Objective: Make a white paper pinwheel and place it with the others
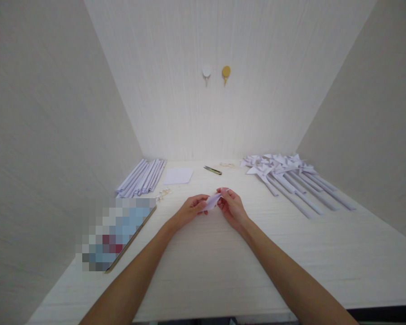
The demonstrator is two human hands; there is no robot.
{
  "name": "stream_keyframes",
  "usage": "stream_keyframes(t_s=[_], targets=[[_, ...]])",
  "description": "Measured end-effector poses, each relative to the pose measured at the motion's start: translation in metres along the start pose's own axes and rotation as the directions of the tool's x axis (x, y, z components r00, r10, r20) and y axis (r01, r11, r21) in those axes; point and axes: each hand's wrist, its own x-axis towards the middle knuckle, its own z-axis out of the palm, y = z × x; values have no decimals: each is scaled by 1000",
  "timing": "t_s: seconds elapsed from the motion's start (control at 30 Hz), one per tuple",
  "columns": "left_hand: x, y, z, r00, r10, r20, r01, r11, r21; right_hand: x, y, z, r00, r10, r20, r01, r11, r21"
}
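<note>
Between my two hands, above the middle of the table, is a small folded piece of white paper (212,201). My left hand (192,208) pinches its left edge between thumb and fingers. The upper right part of the paper is gripped by my right hand (232,205), its fingers curled in. Beyond the hands lie a pair of thread snips (213,170) and a stack of white paper squares (178,175). To the right, several white paper pinwheels (264,171) on rolled paper sticks lie in an overlapping pile.
Several rolled paper sticks (142,178) are heaped at the back left. Small pale bits (163,194) lie near them, with more pale bits (227,164) by the back wall. A blurred, framed flat object (131,230) rests on the left. Two hooks (226,71) are on the wall.
</note>
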Motion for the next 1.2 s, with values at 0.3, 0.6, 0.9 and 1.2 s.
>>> stream_keyframes(t_s=[0.3,0.6,0.9,1.2], targets=[[4,-18,-4,925,-68,-374,56,998,-43,-4,-1,1,995,65,76,-60,996,-64],[5,-15,-7,958,-121,-262,84,986,-147,-1,4,-2,995,90,50,-81,983,-163],[3,-13,-11,971,-128,-201,74,964,-256,-2,2,-2,994,108,20,-105,990,-97],[9,-18,-18,923,-203,-328,60,916,-397,1,-3,-2,994,48,-96,-45,998,35]])
